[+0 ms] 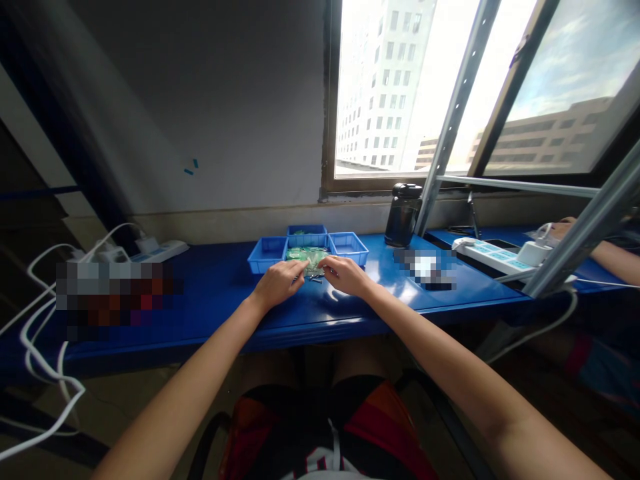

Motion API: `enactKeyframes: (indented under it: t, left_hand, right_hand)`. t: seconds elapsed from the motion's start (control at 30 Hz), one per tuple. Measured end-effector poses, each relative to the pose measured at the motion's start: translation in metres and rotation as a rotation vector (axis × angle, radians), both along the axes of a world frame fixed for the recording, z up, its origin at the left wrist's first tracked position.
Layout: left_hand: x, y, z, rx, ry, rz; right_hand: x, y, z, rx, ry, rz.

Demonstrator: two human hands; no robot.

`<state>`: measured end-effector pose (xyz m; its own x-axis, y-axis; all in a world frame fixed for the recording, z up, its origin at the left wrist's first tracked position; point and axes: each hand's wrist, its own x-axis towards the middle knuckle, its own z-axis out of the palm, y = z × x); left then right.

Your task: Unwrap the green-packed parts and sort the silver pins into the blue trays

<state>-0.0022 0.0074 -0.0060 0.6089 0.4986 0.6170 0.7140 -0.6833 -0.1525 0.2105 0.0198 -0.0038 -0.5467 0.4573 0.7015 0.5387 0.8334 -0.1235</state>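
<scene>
My left hand (281,283) and my right hand (346,274) face each other over the blue table, fingertips close together. Between them is a small clear plastic bag (315,264) with a greenish tint; the fingers of both hands look pinched on its sides. Several thin dark pieces, like screws, lie on the table just below the bag, too small to make out well. Right behind the hands, a blue bin (296,254) holds greenish plastic bags. An open blue bin (267,256) stands beside my left hand, another blue bin (349,247) beyond my right hand.
A further blue bin (295,231) sits at the back against the wall. To the right stand a black bottle (403,215), a metal shelf post (453,110) and a white power strip (493,257). White cables (31,333) hang at left. Another person's arm (617,257) reaches in at far right.
</scene>
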Motion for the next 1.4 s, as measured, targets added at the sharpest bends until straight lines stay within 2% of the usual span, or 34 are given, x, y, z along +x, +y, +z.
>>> enactKeyframes:
  t: [0.37, 0.6, 0.73, 0.87, 1.03, 1.23, 1.4]
  left_hand:
    - [0.0007, -0.0013, 0.0010, -0.011, -0.006, -0.018]
    - [0.0016, -0.0056, 0.0018, 0.007, 0.016, -0.074]
    - [0.0011, -0.0067, 0.0022, 0.029, -0.072, -0.050]
    - [0.0010, -0.0064, 0.0024, 0.048, -0.144, 0.016]
    - [0.0019, -0.0025, -0.0013, 0.001, -0.047, -0.044]
    - [0.0011, -0.0015, -0.0029, 0.006, -0.069, -0.011]
    - [0.0003, -0.0037, -0.0009, -0.005, -0.080, -0.013]
  right_hand:
    - [-0.0004, -0.0032, 0.0028, -0.013, -0.008, -0.015]
    - [-0.0002, -0.0005, 0.0017, 0.016, -0.007, -0.009]
    - [0.0008, 0.0004, 0.0025, 0.022, -0.011, -0.001]
    - [0.0010, 0.0006, 0.0014, 0.026, -0.065, 0.015]
    - [-0.0006, -0.0041, 0.0026, 0.063, -0.175, 0.029]
    - [-0.0008, -0.0030, 0.0019, -0.067, -0.058, -0.058]
    - [-0.0007, 0.0019, -0.0020, -0.172, -0.151, -0.035]
